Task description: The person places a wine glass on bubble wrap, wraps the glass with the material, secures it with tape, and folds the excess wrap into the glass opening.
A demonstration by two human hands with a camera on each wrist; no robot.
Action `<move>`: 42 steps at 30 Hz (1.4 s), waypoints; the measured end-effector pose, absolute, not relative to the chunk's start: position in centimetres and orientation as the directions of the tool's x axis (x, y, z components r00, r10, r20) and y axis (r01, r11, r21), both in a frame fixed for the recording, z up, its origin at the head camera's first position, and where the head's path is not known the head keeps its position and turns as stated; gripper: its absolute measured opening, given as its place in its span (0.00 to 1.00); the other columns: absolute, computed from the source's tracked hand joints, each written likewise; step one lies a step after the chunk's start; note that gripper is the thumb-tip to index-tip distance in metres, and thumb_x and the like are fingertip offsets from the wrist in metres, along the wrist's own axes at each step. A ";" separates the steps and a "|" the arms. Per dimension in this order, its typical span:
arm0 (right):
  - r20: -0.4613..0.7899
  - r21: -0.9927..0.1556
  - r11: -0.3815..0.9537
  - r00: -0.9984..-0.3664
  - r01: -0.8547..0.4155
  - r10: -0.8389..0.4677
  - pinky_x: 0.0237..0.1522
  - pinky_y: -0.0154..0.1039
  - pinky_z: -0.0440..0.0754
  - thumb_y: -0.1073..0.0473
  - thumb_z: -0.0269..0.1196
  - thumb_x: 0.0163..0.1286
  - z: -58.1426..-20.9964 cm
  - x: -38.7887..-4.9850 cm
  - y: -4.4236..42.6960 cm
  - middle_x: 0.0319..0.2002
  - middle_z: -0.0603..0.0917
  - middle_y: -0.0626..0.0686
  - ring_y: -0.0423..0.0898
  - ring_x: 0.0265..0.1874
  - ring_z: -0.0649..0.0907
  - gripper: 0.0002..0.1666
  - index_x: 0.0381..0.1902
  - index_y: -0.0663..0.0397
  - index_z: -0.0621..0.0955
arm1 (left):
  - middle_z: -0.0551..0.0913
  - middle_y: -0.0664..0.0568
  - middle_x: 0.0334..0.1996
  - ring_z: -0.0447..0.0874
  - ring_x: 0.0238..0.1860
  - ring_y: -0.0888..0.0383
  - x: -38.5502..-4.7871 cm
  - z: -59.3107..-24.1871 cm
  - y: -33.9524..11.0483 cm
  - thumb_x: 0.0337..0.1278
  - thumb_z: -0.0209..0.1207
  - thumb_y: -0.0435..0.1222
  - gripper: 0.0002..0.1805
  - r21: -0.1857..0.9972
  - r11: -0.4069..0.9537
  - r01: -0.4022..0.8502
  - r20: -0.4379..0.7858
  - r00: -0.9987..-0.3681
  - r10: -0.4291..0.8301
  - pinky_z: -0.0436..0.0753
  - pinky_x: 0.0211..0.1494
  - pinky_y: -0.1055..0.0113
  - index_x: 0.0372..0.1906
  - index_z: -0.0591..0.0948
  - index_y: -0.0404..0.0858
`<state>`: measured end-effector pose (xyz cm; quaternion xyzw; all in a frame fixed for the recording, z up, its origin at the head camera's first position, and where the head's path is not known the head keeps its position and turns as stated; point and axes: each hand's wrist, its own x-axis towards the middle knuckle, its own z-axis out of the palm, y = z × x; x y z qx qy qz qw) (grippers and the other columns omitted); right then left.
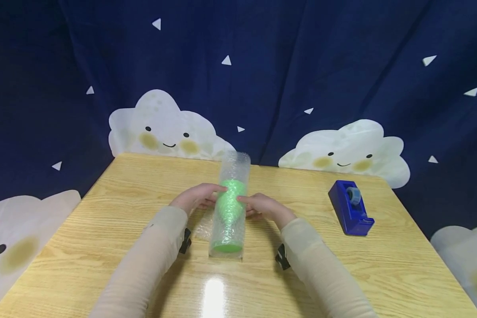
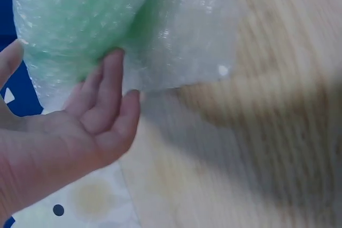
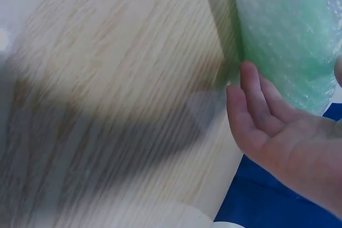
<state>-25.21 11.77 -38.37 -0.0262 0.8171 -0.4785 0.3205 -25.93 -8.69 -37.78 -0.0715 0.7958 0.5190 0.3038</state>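
A green object (image 1: 231, 203), wide at the top, narrower below and with a flat round end, lies rolled inside clear bubble wrap (image 1: 235, 165). The wrap forms a tube lengthwise in front of me, and its own kind is blurred by the layers. My left hand (image 1: 198, 196) holds the tube's left side, thumb on top and fingers low along it. From the right side my right hand (image 1: 264, 205) holds it likewise, thumb on top. A loose flap of bubble wrap (image 2: 197, 36) spreads flat on the table beside the left hand's fingers.
On the right of the wooden table (image 1: 302, 265) stands a blue tape dispenser (image 1: 350, 207) with a roll of clear tape (image 1: 353, 195). A dark blue curtain (image 1: 238, 88) with printed clouds hangs behind the table's far edge.
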 end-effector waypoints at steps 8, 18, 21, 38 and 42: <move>-0.503 -0.780 0.571 -0.801 0.257 -0.326 0.52 0.46 0.79 0.42 0.51 0.70 -38.2 -25.1 11.7 0.46 0.84 0.58 0.43 0.39 0.82 0.30 0.52 0.64 0.77 | 0.79 0.48 0.41 0.77 0.37 0.58 -25.6 -37.6 -8.6 0.51 0.56 0.62 0.36 0.765 0.536 -0.356 -0.490 -0.863 0.127 0.76 0.49 0.61 0.51 0.74 0.34; -0.495 -0.800 0.537 -0.801 0.269 -0.336 0.53 0.47 0.79 0.42 0.52 0.69 -38.5 -25.2 11.8 0.48 0.83 0.60 0.45 0.42 0.83 0.32 0.53 0.66 0.76 | 0.72 0.35 0.60 0.74 0.60 0.45 -25.7 -37.9 -8.4 0.53 0.60 0.54 0.45 0.814 0.418 -0.404 -0.489 -0.864 0.118 0.71 0.66 0.53 0.66 0.61 0.27; -0.495 -0.805 0.525 -0.800 0.276 -0.339 0.53 0.47 0.79 0.42 0.53 0.69 -38.8 -25.4 11.9 0.49 0.83 0.60 0.46 0.43 0.83 0.33 0.54 0.66 0.76 | 0.72 0.35 0.60 0.74 0.59 0.45 -25.7 -38.0 -8.5 0.53 0.60 0.53 0.45 0.819 0.401 -0.410 -0.492 -0.862 0.124 0.72 0.65 0.55 0.66 0.60 0.26; -0.492 -0.789 0.554 -0.812 0.265 -0.313 0.51 0.47 0.80 0.41 0.53 0.68 -38.5 -25.3 12.2 0.48 0.83 0.61 0.47 0.43 0.84 0.33 0.52 0.66 0.77 | 0.75 0.35 0.57 0.78 0.55 0.46 -25.6 -37.8 -8.5 0.57 0.55 0.53 0.41 0.820 0.418 -0.390 -0.502 -0.842 0.198 0.74 0.63 0.56 0.66 0.61 0.28; -0.493 -0.780 0.568 -0.816 0.262 -0.302 0.52 0.47 0.80 0.41 0.53 0.69 -38.3 -25.2 12.1 0.48 0.83 0.61 0.48 0.44 0.83 0.33 0.53 0.67 0.76 | 0.75 0.38 0.55 0.78 0.51 0.48 -25.2 -37.2 -8.1 0.51 0.58 0.59 0.44 0.795 0.498 -0.346 -0.475 -0.866 0.156 0.75 0.61 0.56 0.61 0.67 0.27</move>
